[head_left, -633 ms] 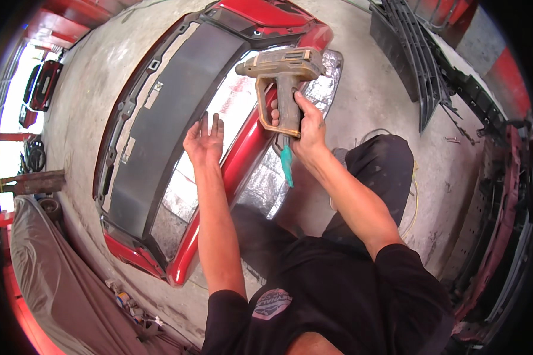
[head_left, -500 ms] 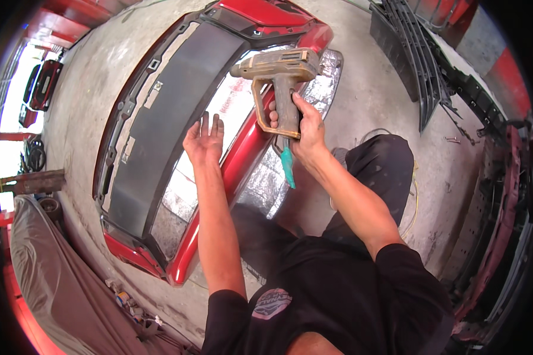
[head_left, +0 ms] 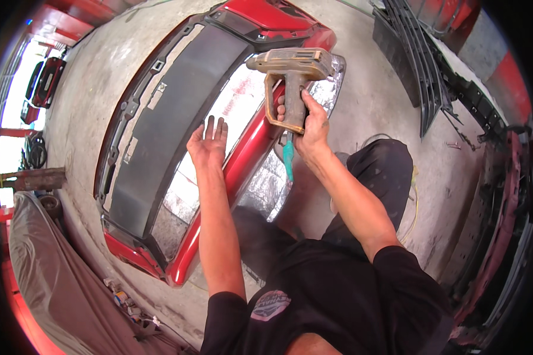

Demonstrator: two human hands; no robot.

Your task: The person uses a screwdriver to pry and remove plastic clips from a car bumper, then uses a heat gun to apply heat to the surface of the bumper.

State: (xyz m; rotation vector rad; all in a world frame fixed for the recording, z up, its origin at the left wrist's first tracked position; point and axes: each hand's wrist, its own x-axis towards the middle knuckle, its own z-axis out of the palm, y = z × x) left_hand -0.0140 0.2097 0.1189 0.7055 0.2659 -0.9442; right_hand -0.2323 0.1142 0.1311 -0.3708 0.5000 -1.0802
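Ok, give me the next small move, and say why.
Probably tip the heat gun so its nozzle aims toward the red car bumper: the right hand has its handle gripped, the nozzle points leftward, and the left hand is open and empty.

Bright light point(head_left: 18, 83) (at far left) glares beyond mottled grey floor point(head_left: 364, 83).

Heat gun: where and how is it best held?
The heat gun is probably best taken by its upright grip from the right, as the right hand does: the guard loop left of the grip admits fingers, and the nozzle points left, away from the palm.
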